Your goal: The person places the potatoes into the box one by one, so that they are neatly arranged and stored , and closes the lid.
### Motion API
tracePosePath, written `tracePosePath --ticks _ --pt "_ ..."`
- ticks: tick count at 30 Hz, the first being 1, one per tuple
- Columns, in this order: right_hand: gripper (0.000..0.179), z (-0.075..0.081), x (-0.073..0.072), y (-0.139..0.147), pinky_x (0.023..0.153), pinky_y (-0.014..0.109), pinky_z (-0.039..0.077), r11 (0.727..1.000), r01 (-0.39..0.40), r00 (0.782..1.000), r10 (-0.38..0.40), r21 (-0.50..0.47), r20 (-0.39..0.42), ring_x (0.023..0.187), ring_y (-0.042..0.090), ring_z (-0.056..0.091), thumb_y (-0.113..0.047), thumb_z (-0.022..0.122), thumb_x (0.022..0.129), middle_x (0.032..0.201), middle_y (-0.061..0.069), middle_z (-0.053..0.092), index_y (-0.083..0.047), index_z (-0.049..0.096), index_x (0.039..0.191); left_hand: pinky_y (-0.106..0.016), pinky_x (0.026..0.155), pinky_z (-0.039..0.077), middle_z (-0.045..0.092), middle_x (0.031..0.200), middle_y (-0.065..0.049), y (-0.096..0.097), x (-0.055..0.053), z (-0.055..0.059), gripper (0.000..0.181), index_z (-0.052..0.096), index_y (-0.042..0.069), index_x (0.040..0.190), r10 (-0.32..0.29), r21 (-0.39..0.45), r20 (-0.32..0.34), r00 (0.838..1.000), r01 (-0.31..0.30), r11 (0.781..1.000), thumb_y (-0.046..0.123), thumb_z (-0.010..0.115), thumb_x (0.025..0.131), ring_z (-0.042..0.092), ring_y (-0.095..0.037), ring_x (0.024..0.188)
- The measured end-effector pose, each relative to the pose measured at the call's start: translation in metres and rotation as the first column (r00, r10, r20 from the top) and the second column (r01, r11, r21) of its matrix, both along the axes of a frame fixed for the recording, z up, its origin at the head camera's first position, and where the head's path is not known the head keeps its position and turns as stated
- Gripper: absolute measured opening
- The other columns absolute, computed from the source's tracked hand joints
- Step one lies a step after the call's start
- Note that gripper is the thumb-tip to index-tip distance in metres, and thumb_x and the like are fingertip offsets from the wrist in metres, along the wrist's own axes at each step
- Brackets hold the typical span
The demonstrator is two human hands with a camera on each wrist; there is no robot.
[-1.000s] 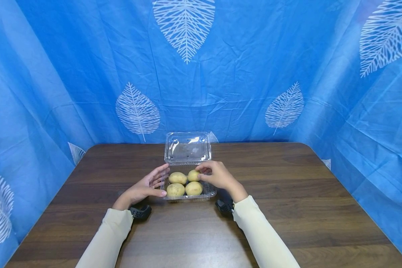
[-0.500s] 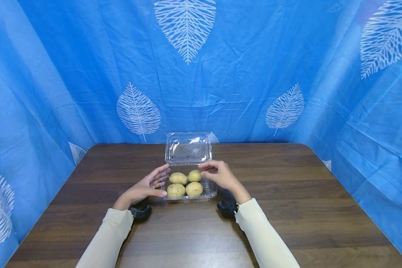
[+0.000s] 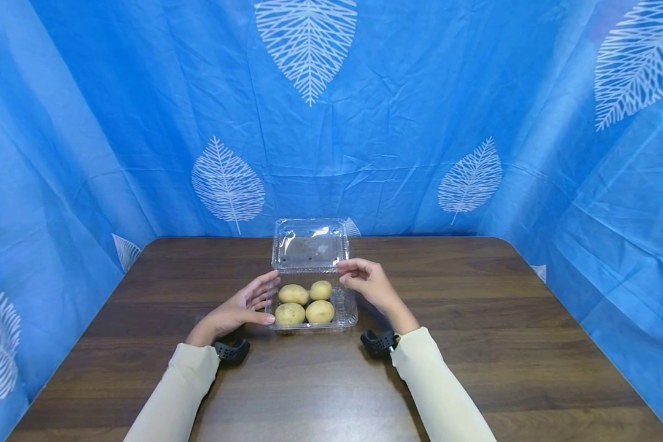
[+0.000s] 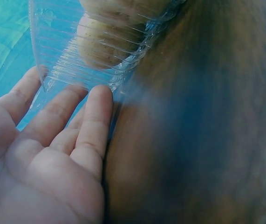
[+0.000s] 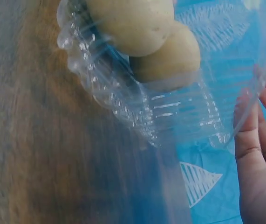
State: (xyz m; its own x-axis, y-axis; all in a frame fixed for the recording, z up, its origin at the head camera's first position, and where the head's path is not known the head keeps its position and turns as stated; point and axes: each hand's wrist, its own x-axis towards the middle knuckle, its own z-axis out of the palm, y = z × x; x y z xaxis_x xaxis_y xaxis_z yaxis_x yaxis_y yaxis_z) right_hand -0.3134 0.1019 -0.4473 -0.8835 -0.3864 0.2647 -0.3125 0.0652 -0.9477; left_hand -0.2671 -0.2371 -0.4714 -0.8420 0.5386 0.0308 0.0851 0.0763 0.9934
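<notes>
A clear plastic clamshell box [image 3: 345,312] sits on the table with its lid [image 3: 310,245] raised at the back. Several yellow potatoes [image 3: 290,314] lie inside in two rows, toward the left of the tray. My left hand [image 3: 234,312] rests along the box's left side, its thumb at the front left corner. In the left wrist view, straight fingers [image 4: 98,107] touch the ribbed wall. My right hand [image 3: 371,286] holds no potato and is at the back right corner, fingertips right at the rim. Potatoes [image 5: 167,58] show through the wall in the right wrist view.
The dark wooden table [image 3: 475,344] extends out on both sides of the box. A blue curtain [image 3: 387,123] with white leaf prints hangs behind it and along both sides. Black wrist straps [image 3: 232,350] sit below each hand.
My right hand has let go of the back right potato and moved right and back to the box's rim. The left hand, box and potatoes stay in place.
</notes>
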Motion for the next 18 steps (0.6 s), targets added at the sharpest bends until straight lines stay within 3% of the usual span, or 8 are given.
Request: tracePosePath --ticks 4,10,18 --pt "0.039 -0.002 -0.002 0.003 0.079 0.017 0.055 0.999 0.036 0.999 -0.036 -0.017 -0.002 0.087 0.006 0.063 0.013 0.070 0.091 0.104 0.026 0.069 0.022 0.062 0.128 -0.028 0.121 0.039 0.012 0.175 -0.034 0.000 0.000 0.000 0.108 0.010 -0.005 0.170 -0.002 0.004 0.001 1.000 0.002 1.000 0.013 0.085 0.093 0.013 -0.054 0.161" --pt "0.054 -0.003 -0.006 0.007 0.065 0.016 0.051 0.997 0.061 0.995 -0.057 -0.044 0.085 0.076 0.006 0.058 0.015 0.069 0.088 0.091 0.002 0.061 0.020 0.054 0.140 -0.030 0.122 0.039 0.013 0.175 -0.035 0.001 0.000 -0.001 0.109 0.010 -0.005 0.170 -0.001 0.007 0.003 1.000 0.001 1.000 0.013 0.085 0.093 0.014 -0.054 0.161" --pt "0.073 -0.006 -0.007 0.014 0.065 0.019 0.051 0.998 0.036 0.981 -0.028 -0.042 0.191 0.075 0.007 0.058 0.014 0.067 0.087 0.095 0.002 0.056 0.013 0.042 0.156 -0.024 0.118 0.041 0.013 0.175 -0.034 0.002 0.000 0.000 0.109 0.010 -0.005 0.170 0.002 0.007 0.006 1.000 -0.002 1.000 0.013 0.085 0.093 0.014 -0.054 0.161"
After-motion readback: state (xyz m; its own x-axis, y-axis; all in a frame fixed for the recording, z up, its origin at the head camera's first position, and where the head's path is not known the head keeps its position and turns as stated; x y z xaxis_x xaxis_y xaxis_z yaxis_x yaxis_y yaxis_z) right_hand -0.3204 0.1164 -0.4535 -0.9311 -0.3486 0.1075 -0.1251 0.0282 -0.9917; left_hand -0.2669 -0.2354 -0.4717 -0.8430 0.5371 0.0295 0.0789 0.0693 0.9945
